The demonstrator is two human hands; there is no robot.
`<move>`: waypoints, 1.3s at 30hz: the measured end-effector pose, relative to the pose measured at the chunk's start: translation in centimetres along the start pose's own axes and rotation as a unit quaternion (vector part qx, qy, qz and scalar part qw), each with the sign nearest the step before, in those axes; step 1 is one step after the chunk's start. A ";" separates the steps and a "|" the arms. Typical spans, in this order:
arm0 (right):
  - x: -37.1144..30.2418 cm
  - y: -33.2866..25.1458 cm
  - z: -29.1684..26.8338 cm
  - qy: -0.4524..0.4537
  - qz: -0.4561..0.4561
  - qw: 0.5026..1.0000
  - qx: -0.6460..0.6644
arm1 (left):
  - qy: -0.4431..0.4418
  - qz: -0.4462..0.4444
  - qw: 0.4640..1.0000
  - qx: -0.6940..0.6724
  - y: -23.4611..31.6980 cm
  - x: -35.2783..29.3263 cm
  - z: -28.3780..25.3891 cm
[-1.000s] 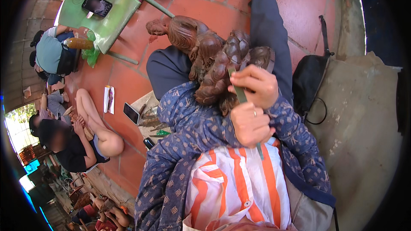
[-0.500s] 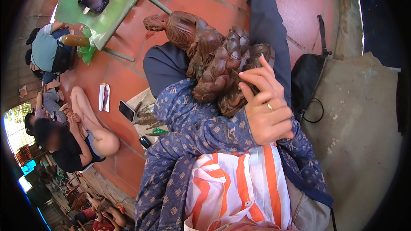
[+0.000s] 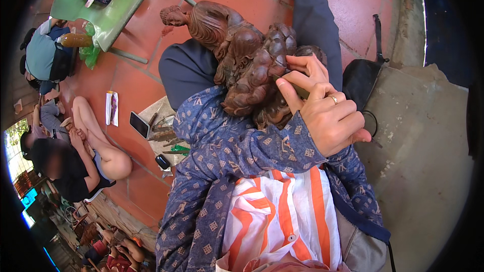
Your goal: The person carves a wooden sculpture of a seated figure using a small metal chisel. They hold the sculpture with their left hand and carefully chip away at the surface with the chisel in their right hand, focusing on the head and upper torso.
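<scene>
A dark brown carved wooden statue point(image 3: 214, 25) lies tilted across my lap, its small head toward the upper left and its rounded, lumpy base point(image 3: 259, 78) toward me. Judging by the sleeve that crosses from the left, my left hand point(image 3: 333, 116), with a ring on one finger, is at the base's right side. Thumb and fingers pinch a thin flat dark piece point(image 3: 302, 91) against the carving; its exact kind is too covered to tell. My right sleeve point(image 3: 360, 191) runs in behind the left hand, and my right hand is hidden.
On the left floor lie a phone point(image 3: 139, 124), thin tools point(image 3: 164, 130) on a board and a dark case point(image 3: 162, 161). A green plastic chair point(image 3: 103, 12) bears another phone. One person point(image 3: 75, 166) sits beyond. A black bag point(image 3: 362, 81) lies right.
My left hand has shifted right, and its fingers have bent in closer to the carving; the raised index finger has come down. The whole view has moved slightly.
</scene>
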State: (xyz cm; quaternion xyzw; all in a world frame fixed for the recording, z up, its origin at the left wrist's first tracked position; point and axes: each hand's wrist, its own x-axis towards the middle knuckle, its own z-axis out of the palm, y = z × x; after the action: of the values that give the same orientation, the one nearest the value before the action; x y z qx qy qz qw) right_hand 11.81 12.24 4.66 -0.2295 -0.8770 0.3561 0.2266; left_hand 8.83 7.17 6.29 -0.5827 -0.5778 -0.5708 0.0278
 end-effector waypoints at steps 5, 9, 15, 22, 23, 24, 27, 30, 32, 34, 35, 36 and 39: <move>0.1 0.5 0.1 -0.006 0.015 0.997 0.077 | 0.012 -0.029 0.999 -0.014 0.0 0.4 0.2; -1.1 3.7 1.4 0.023 -0.009 0.986 0.163 | -0.002 -0.028 0.999 -0.043 -0.2 1.1 0.7; 0.2 2.2 -0.6 -0.064 -0.015 0.997 0.038 | -0.006 -0.054 0.998 0.013 0.3 1.0 0.7; -0.3 3.6 -0.3 -0.087 0.032 0.982 0.164 | 0.015 -0.066 0.996 -0.052 0.0 2.1 1.0; -0.5 4.4 -0.5 -0.099 0.030 0.976 0.194 | 0.008 -0.067 0.997 -0.041 0.2 2.1 1.0; -0.4 3.5 -0.3 -0.081 0.057 0.977 0.187 | 0.001 -0.068 0.997 -0.026 0.3 2.0 1.0; 0.5 1.1 0.3 -0.016 0.038 0.998 0.056 | -0.002 -0.075 0.997 -0.004 0.1 1.4 0.7; 0.7 0.1 0.2 -0.013 0.054 0.998 0.029 | 0.014 -0.088 0.996 -0.027 -0.3 1.5 0.4; 0.0 1.7 -0.3 -0.051 0.125 0.970 0.204 | 0.007 -0.076 0.997 -0.031 -0.5 1.8 0.7; 0.0 2.4 -0.8 -0.085 0.085 0.974 0.193 | 0.007 -0.072 0.997 -0.038 -0.6 1.9 1.0; 0.1 2.5 -1.0 -0.108 0.045 0.982 0.150 | 0.009 -0.073 0.996 -0.046 -0.5 2.0 1.4; 0.1 2.8 -1.2 -0.106 0.037 0.983 0.147 | 0.009 -0.072 0.996 -0.053 -0.4 2.2 1.8; 0.0 3.3 -1.1 -0.076 0.039 0.986 0.142 | -0.010 -0.071 0.997 -0.014 -0.3 2.6 2.1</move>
State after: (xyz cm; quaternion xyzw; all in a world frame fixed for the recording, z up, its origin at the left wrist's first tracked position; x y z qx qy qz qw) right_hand 13.28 14.91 3.01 -0.2012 -0.8224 0.5024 0.1755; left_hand 9.13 10.43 7.17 -0.5461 -0.6097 -0.5739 -0.0271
